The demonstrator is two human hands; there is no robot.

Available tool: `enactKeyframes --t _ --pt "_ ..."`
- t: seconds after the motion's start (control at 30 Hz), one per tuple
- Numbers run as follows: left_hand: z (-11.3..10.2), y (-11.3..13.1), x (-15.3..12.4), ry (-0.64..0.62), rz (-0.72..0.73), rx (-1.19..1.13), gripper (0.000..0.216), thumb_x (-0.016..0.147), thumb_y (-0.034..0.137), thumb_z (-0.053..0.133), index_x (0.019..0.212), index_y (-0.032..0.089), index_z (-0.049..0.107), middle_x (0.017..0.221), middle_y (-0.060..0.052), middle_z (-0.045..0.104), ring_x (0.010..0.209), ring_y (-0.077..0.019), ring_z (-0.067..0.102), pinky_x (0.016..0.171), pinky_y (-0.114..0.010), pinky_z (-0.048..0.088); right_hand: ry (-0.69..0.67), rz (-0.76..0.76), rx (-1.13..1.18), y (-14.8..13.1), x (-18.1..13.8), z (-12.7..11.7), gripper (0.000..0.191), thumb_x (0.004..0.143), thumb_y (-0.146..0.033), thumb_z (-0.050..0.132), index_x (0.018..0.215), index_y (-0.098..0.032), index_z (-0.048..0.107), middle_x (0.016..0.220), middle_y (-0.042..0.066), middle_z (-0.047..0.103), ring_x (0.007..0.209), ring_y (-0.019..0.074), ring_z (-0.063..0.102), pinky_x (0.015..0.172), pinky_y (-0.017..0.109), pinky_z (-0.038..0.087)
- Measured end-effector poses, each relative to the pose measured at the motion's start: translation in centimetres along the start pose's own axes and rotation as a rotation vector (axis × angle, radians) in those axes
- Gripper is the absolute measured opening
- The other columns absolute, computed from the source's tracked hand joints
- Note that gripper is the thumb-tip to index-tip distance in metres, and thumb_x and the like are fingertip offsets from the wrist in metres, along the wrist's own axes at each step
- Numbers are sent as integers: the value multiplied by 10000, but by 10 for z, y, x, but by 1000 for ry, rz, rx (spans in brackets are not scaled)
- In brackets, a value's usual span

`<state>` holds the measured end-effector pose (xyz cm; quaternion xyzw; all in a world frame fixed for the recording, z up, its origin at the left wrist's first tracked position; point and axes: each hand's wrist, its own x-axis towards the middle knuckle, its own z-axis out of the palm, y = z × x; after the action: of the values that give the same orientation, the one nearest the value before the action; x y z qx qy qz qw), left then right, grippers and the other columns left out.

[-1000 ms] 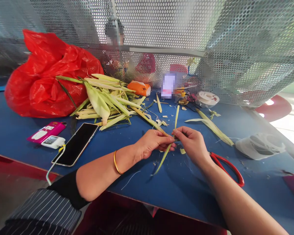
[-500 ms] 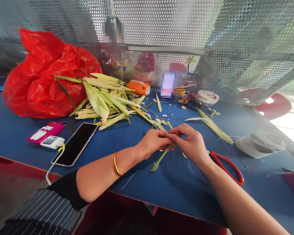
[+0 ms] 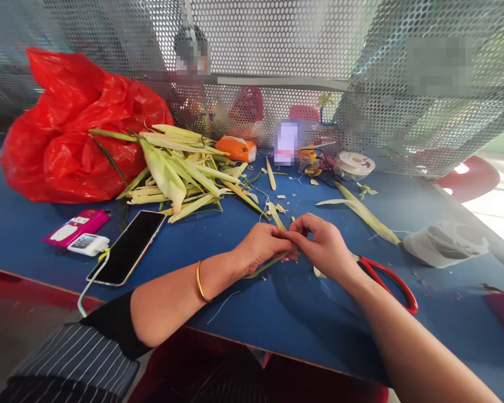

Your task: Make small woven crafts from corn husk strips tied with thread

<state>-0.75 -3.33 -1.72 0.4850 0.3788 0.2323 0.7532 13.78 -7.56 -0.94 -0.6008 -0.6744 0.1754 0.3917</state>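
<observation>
My left hand (image 3: 265, 246) and my right hand (image 3: 319, 243) meet above the blue table, fingertips pinched together on a thin green corn husk strip (image 3: 265, 268). One end of the strip trails out below my left fingers; the part between the fingertips is hidden. Behind my left fingers a pale husk piece (image 3: 276, 216) sticks up. Beside my right wrist lie red-handled scissors (image 3: 388, 280), their blades mostly covered by my hand. A heap of corn husks (image 3: 185, 173) rests farther back on the left.
A red plastic bag (image 3: 84, 134) bulges at the left, with a black phone (image 3: 130, 246) and a white power bank (image 3: 88, 244) before it. An orange tissue pack (image 3: 235, 149), a tape roll (image 3: 355, 164), a long husk (image 3: 369, 218) and a clear roll (image 3: 445, 244) stand beyond my hands.
The hanging strip end has swung up and left, now lying nearly level under my left hand. Both hands stay pinched together in about the same place. The view has shifted slightly.
</observation>
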Motion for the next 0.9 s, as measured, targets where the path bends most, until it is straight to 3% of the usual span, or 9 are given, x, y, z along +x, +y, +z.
enactKeyframes --t 0.23,0.33,0.4,0.5,0.63,0.77,0.9 --pt "1 8 -3 -33 -21 7 107 667 63 631 587 121 672 527 -10 626 497 -82 553 606 -230 459 97 -101 -41 -2 0 5 159 845 -220 571 687 -208 554 686 2 586 635 153 537 599 285 389" --pt "-3 11 -2 -9 -56 -62 25 713 134 685 698 117 696 641 -47 690 578 -116 633 656 -253 488 194 -37 8 3 3 -5 155 874 -286 551 757 -209 615 768 20 625 734 172 571 678 303 425" --pt "-7 13 0 8 -67 -111 118 769 237 691 768 119 702 723 -76 716 635 -146 673 693 -283 509 232 54 59 6 6 -15 197 887 -352 532 801 -208 635 772 22 638 748 178 583 688 310 436" --pt "-11 18 1 33 -30 -148 197 813 324 672 807 128 687 766 -84 717 659 -161 686 703 -306 523 97 137 108 8 8 -27 274 879 -449 526 809 -204 626 708 13 643 670 168 582 622 295 434" --pt "-11 20 0 131 -2 -146 142 750 237 744 773 139 645 692 -23 661 596 -116 632 620 -264 499 -97 94 30 1 4 -24 267 799 -472 643 807 -206 622 683 0 648 605 145 555 555 262 406" --pt "-11 19 2 169 -11 -167 128 751 185 737 751 139 618 645 1 611 542 -86 571 558 -240 459 -97 70 -40 0 0 -15 306 886 -420 515 677 -208 584 568 -21 579 534 120 481 523 245 358" --pt "-15 20 6 238 31 -200 107 771 154 713 735 127 616 634 -7 616 546 -83 579 544 -221 430 17 122 -19 6 3 -12 327 894 -410 477 654 -208 569 517 -20 540 506 125 478 520 248 354"
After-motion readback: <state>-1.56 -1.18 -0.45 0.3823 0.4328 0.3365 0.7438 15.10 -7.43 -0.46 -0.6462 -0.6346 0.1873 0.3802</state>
